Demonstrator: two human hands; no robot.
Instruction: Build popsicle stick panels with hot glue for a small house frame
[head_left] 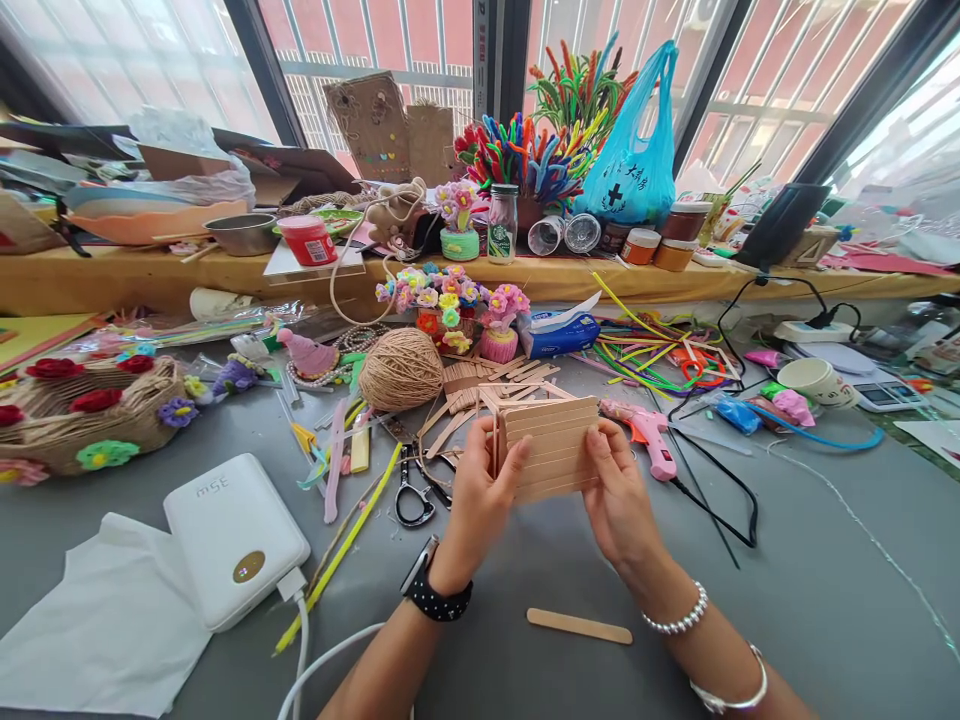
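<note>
Both hands hold up a small box-like piece made of glued wooden craft sticks [551, 445] above the grey table [810, 600]. My left hand [480, 495] grips its left edge, thumb on the front panel. My right hand [615, 495] grips its right edge. A single loose craft stick [579, 626] lies on the table just below my wrists. More loose craft sticks [487, 385] lie in a pile behind the piece.
A pink glue gun [649, 432] with a black cord lies right of the hands. Scissors [412, 492], a twine ball [401, 370] and pipe cleaners sit to the left and behind. A white power bank [232, 540] lies on paper at front left. A crowded shelf runs along the window.
</note>
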